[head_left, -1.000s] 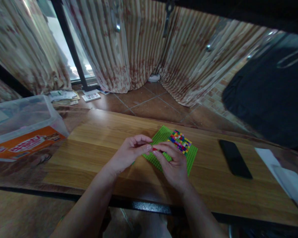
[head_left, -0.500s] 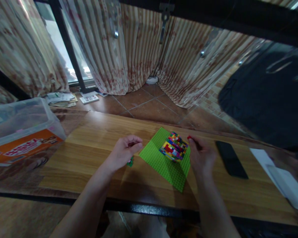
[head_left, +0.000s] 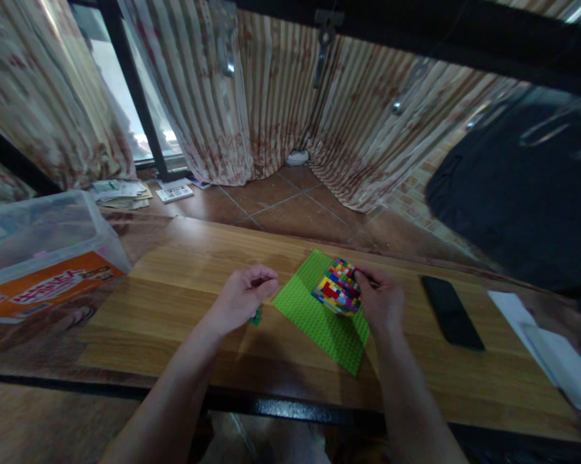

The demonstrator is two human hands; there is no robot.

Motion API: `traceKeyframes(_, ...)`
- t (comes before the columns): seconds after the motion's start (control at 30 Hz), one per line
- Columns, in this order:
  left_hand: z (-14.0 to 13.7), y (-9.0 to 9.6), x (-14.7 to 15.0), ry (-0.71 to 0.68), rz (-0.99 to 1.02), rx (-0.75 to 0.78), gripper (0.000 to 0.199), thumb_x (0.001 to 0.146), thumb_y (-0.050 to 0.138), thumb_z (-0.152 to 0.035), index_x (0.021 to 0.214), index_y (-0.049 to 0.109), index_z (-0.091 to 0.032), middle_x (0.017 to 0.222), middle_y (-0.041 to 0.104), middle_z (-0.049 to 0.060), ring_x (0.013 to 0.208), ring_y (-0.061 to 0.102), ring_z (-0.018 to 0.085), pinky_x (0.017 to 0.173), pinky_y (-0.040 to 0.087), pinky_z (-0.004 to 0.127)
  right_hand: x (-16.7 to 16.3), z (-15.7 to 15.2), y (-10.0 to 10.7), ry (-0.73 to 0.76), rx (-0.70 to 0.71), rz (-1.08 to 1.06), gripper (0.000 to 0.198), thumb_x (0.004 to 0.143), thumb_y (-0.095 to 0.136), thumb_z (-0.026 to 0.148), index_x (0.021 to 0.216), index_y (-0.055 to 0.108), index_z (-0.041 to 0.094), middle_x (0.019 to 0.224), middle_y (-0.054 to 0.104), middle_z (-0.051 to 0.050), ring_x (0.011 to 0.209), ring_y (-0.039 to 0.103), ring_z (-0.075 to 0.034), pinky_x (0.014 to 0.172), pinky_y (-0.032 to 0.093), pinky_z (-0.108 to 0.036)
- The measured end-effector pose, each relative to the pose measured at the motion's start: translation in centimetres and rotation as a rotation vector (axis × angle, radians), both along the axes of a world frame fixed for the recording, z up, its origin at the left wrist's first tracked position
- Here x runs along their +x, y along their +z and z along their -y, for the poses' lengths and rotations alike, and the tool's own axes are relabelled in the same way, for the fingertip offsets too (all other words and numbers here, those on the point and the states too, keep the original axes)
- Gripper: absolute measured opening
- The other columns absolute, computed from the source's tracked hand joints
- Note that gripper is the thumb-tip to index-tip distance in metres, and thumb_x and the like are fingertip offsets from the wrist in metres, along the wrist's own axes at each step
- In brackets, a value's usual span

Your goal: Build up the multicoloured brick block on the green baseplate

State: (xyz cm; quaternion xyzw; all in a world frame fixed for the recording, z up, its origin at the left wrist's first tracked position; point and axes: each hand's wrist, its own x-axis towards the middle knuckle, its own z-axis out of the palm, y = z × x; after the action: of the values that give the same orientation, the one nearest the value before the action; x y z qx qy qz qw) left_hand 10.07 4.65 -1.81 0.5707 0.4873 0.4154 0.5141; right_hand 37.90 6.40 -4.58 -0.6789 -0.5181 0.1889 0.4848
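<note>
A block build of many-coloured toy bricks (head_left: 337,290) stands on the green baseplate (head_left: 314,325). My right hand (head_left: 381,299) is at the build's right side, its thumb and fingers pinched on a small red toy brick that they mostly cover. The fingertips reach the build's upper right edge. Left of the baseplate, my left hand (head_left: 245,293) is held over the table with its fingers curled in toward the thumb. Whatever it may hold is hidden. Just below it a small green brick piece (head_left: 256,316) shows partly, lying on the wood.
A black phone (head_left: 451,312) lies right of my right hand, with white papers (head_left: 551,348) beyond it. On the left stands a clear plastic box (head_left: 53,258) with an orange label. The wooden table's (head_left: 174,270) front edge is close to me.
My right hand has moved left with the red toy brick, from beside the build to its upper right edge. My left hand has stayed almost still.
</note>
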Motion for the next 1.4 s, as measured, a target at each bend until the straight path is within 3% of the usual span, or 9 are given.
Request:
traceKeyframes(0.5,0.2,-0.1,0.1,-0.013,-0.068,0.03,0.017,0.078,0.061,-0.029,0.086,0.065,-0.015,0.076,0.065,0.0,0.069,0.058,0.012,0.065,0.045,0.025,-0.6,0.0,1.5,0.004,-0.064,-0.073,0.033,0.072,0.063,0.039,0.088,0.077,0.013,0.082,0.076,-0.009,0.075,0.069,-0.021,0.069,0.053,-0.032)
traceKeyframes(0.97,-0.1,-0.6,-0.4,0.025,-0.158,0.07,0.017,0.079,0.059,-0.03,0.086,0.066,-0.016,0.076,0.067,0.002,0.069,0.06,0.013,0.063,0.046,0.024,-0.1,-0.1,0.8,0.021,-0.078,-0.214,0.035,0.069,0.068,0.042,0.089,0.075,0.014,0.082,0.074,-0.007,0.072,0.066,-0.018,0.07,0.053,-0.032)
traceKeyframes(1.03,-0.1,-0.5,-0.6,0.036,-0.157,0.067,0.017,0.079,0.059,-0.031,0.085,0.065,-0.016,0.075,0.066,0.001,0.067,0.059,0.013,0.061,0.045,0.024,-0.3,0.1,1.3,-0.018,-0.014,-0.105,0.036,0.072,0.066,0.042,0.094,0.074,0.014,0.083,0.073,-0.008,0.072,0.065,-0.019,0.069,0.053,-0.033)
traceKeyframes(1.17,-0.2,-0.4,-1.1,0.079,-0.155,0.079,0.016,0.077,0.059,-0.03,0.084,0.065,-0.016,0.073,0.064,0.001,0.065,0.058,0.012,0.059,0.044,0.023,-2.5,1.5,2.9,-0.123,0.327,0.186,0.027,0.08,0.062,0.039,0.093,0.071,0.016,0.085,0.07,-0.007,0.077,0.064,-0.019,0.075,0.052,-0.036)
traceKeyframes(1.27,-0.4,-0.6,-1.7,0.113,-0.176,0.092,0.016,0.078,0.057,-0.029,0.083,0.065,-0.016,0.072,0.064,0.001,0.066,0.057,0.013,0.06,0.045,0.023,-6.2,3.8,3.6,0.11,0.42,0.247,0.016,0.088,0.056,0.031,0.09,0.069,0.02,0.086,0.069,-0.004,0.081,0.064,-0.017,0.077,0.051,-0.034)
traceKeyframes(1.33,-0.6,-0.6,-2.1,0.133,-0.227,0.102,0.017,0.079,0.055,-0.028,0.083,0.065,-0.016,0.073,0.065,0.001,0.066,0.058,0.014,0.062,0.046,0.024,-9.0,5.6,3.3,0.422,0.358,0.3,0.013,0.09,0.056,0.025,0.09,0.068,0.022,0.088,0.07,-0.002,0.084,0.064,-0.016,0.08,0.051,-0.031)
traceKeyframes(1.4,-0.6,-0.6,-2.4,0.152,-0.314,0.111,0.018,0.08,0.053,-0.026,0.084,0.066,-0.015,0.075,0.067,0.002,0.068,0.06,0.015,0.064,0.046,0.025,-11.2,7.0,2.6,0.6,0.246,0.333,0.012,0.09,0.056,0.023,0.095,0.068,0.022,0.092,0.07,-0.003,0.088,0.063,-0.016,0.081,0.05,-0.03)
